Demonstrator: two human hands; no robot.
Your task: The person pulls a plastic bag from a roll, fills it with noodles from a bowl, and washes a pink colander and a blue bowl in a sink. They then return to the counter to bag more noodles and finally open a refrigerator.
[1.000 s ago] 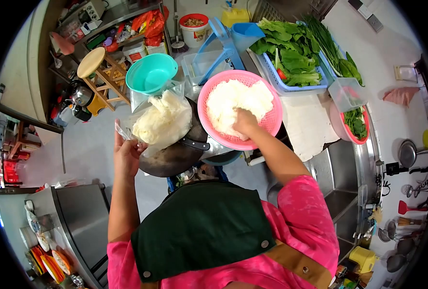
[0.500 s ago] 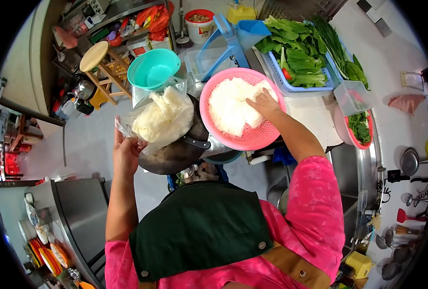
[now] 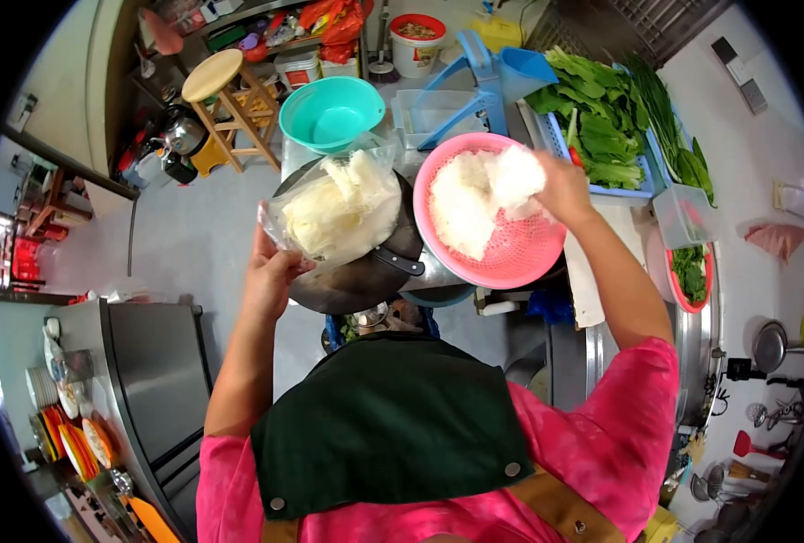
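Note:
My left hand (image 3: 273,271) is closed on the near left edge of a clear plastic bag (image 3: 379,161). Inside the bag lies a clump of pale rice noodles (image 3: 339,213). The bag rests over a round dark board (image 3: 348,291), beside a black-handled knife (image 3: 398,261). Over the right side of a pink colander (image 3: 533,262), my right hand (image 3: 565,192) grips a handful of white rice noodles (image 3: 518,176); its fingertips are partly hidden and blurred. More white noodles (image 3: 461,208) lie in the colander's left half, with bare pink mesh showing at right.
A teal basin (image 3: 331,113) stands beyond the bag. Behind the colander are a blue-handled device (image 3: 479,81) and a clear tub (image 3: 411,118). Leafy greens (image 3: 601,118) fill a blue basket at the right. A wooden stool (image 3: 216,77) stands at far left.
My right hand has closed on noodles and lifted them toward the colander's right side, baring mesh. My left hand still holds the bag. The whole view has shifted slightly.

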